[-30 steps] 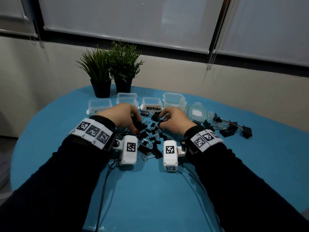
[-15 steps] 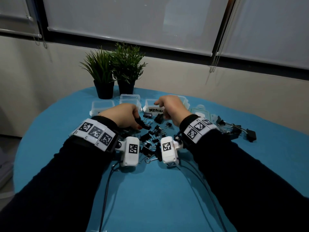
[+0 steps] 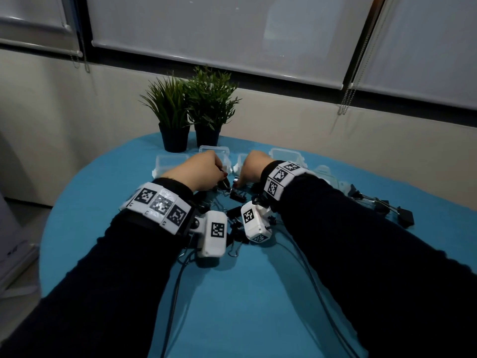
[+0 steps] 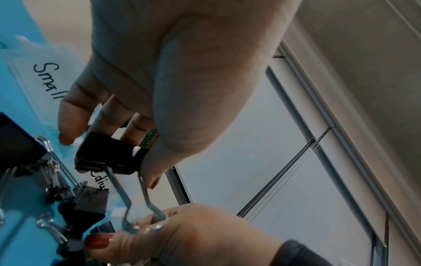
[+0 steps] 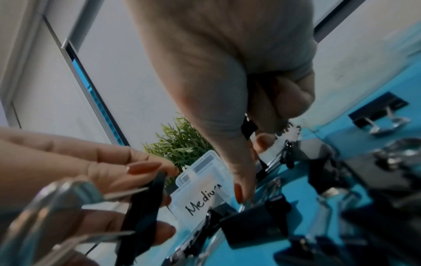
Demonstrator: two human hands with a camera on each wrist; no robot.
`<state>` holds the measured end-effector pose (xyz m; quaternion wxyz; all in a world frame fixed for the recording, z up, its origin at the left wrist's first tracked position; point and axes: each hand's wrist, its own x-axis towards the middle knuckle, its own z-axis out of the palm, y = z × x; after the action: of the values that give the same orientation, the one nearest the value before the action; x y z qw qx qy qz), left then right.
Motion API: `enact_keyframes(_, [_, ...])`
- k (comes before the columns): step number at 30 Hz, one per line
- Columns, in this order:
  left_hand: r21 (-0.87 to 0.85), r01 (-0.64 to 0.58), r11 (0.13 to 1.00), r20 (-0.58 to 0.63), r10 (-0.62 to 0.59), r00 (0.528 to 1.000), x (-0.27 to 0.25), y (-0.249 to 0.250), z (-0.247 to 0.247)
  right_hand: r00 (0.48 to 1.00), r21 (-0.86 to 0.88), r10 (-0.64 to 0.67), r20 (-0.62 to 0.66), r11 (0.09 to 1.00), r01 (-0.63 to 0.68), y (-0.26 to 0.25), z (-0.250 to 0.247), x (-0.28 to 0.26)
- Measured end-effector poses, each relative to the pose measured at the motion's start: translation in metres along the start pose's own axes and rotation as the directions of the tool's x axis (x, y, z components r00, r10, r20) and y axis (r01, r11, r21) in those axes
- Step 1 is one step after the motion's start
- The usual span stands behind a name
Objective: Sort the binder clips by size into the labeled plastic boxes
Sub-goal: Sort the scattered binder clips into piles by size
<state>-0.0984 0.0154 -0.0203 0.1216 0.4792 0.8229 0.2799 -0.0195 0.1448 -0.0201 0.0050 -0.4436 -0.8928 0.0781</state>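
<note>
My left hand (image 3: 204,171) pinches a black binder clip (image 4: 107,154) between thumb and fingers, its wire handles (image 4: 141,221) pointing at my right hand (image 3: 254,167). The handles rest against the base of the right thumb. In the right wrist view that hand's fingers (image 5: 287,100) curl round something small and black (image 5: 248,126), apparently a small clip, while its thumb points down beside the box labeled Medium (image 5: 200,190). The Small box (image 4: 43,81) lies just beyond the left fingers. Loose black clips (image 3: 236,210) lie between my wrists.
Several clear boxes (image 3: 286,155) stand in a row at the back of the round blue table (image 3: 245,293), with two potted plants (image 3: 191,112) behind them. Loose lids (image 3: 322,171) and large clips (image 3: 392,209) lie to the right. Cables trail from the wrist cameras.
My right hand has come back from over the Medium box, down and left to the left hand. The left hand has raised its clip toward the boxes.
</note>
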Motion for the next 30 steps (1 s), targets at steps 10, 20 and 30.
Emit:
enact_keyframes(10, [-0.019,-0.006,1.000,-0.015,0.005,1.000,0.003,0.000,0.006,0.996,0.351,-0.079,-0.047,0.932,0.090,0.017,0.006,-0.004])
enact_keyframes(20, [-0.017,-0.007,1.000,0.004,0.007,1.000,0.001,0.001,0.007,0.988,0.322,-0.152,0.003,0.936,0.143,0.013,0.010,-0.008])
enact_keyframes(30, [-0.006,-0.017,1.000,0.001,0.017,1.000,0.002,0.002,0.006,0.984,0.260,-0.166,0.063,0.955,0.144,0.009,0.010,-0.008])
